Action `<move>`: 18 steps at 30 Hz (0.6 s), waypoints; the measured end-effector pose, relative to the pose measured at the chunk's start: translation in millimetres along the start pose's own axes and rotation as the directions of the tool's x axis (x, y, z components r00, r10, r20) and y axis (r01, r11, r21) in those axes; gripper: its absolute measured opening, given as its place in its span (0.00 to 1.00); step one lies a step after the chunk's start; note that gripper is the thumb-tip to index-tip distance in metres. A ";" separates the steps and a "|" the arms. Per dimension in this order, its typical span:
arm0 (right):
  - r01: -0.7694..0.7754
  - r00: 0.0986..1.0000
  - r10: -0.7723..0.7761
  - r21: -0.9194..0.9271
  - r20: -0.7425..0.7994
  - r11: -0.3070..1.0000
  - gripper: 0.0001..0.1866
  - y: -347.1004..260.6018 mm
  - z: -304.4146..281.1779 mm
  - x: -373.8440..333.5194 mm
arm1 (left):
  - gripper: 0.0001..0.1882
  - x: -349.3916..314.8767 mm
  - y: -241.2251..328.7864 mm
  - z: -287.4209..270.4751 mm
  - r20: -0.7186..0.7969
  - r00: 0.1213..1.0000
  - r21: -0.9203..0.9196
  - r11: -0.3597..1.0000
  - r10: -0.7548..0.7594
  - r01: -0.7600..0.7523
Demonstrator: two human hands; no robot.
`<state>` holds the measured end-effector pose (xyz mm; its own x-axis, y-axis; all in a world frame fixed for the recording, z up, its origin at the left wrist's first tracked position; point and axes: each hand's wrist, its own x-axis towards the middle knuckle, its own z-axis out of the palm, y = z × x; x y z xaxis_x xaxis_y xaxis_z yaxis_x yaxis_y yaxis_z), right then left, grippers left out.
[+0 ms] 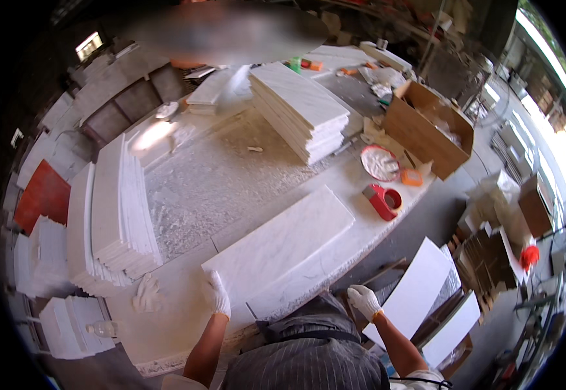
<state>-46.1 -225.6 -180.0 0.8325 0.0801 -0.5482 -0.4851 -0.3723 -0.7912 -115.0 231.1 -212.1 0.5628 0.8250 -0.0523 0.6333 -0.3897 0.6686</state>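
A long white marble slab with faint grey veins lies flat on the near part of the worktable. My left hand, in a white knit glove, grips the slab's near left end. Past the table's front edge, to the right of my body, is my right hand, gloved the same way. Its fingers are loosely bent and somewhat apart, with nothing visible in them. A crumpled white glove rests on the table left of my left hand.
Stacked marble slabs stand at the back and left. Right of the slab sit a red tape dispenser, a red-rimmed bowl of white paste and a cardboard box. White panels lean beside my right arm. A clear bottle is at lower left.
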 end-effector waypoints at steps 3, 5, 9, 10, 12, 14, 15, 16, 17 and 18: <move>-0.113 0.993 0.112 -0.028 -0.023 0.993 0.22 27.3 10.5 -22.5 | 0.36 6.3 -15.1 10.5 0.032 0.995 0.043 0.994 0.098 -0.100; -0.073 0.995 0.066 -0.100 -0.073 0.992 0.22 58.6 21.4 -24.0 | 0.36 13.3 -8.4 9.3 0.028 0.990 0.067 0.988 0.139 -0.141; 0.010 0.986 -0.058 -0.295 -0.156 0.955 0.23 55.7 32.8 -31.5 | 0.36 8.2 23.8 -8.2 0.093 0.991 0.038 0.994 0.101 -0.105; -0.009 0.986 -0.042 -0.310 -0.159 0.951 0.23 63.7 33.3 -29.0 | 0.36 7.4 26.9 -8.5 0.087 0.988 0.046 0.991 0.124 -0.128; -0.044 0.985 0.015 -0.168 -0.172 0.985 0.21 79.9 34.4 -29.9 | 0.36 4.9 32.9 -13.5 0.062 0.984 0.058 0.984 0.165 -0.168; -0.089 0.984 0.082 -0.037 -0.161 0.995 0.20 87.8 33.9 -34.7 | 0.37 15.8 17.1 -12.8 0.086 0.987 0.000 0.991 0.135 -0.135; -0.116 0.981 0.113 -0.014 -0.156 0.993 0.21 95.0 34.1 -37.8 | 0.37 18.8 14.9 -14.4 0.099 0.988 -0.028 0.993 0.118 -0.116; -0.143 0.979 0.142 0.008 -0.149 0.990 0.21 102.1 33.7 -41.6 | 0.37 19.9 11.6 -17.1 0.086 0.987 -0.012 0.991 0.136 -0.135; -0.168 0.976 0.171 0.030 -0.139 0.985 0.22 109.2 32.6 -45.8 | 0.37 20.2 7.7 -20.7 0.071 0.986 0.006 0.988 0.153 -0.154; -0.147 0.971 0.154 0.051 -0.180 0.988 0.21 119.5 29.6 -52.1 | 0.37 21.4 13.6 -17.9 0.076 0.980 0.020 0.982 0.185 -0.187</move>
<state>-155.4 -246.8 -254.0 0.7823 -0.1463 -0.6055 -0.6153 -0.3327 -0.7146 -103.9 250.8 -190.8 0.7089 0.7051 0.0167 0.5272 -0.5454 0.6516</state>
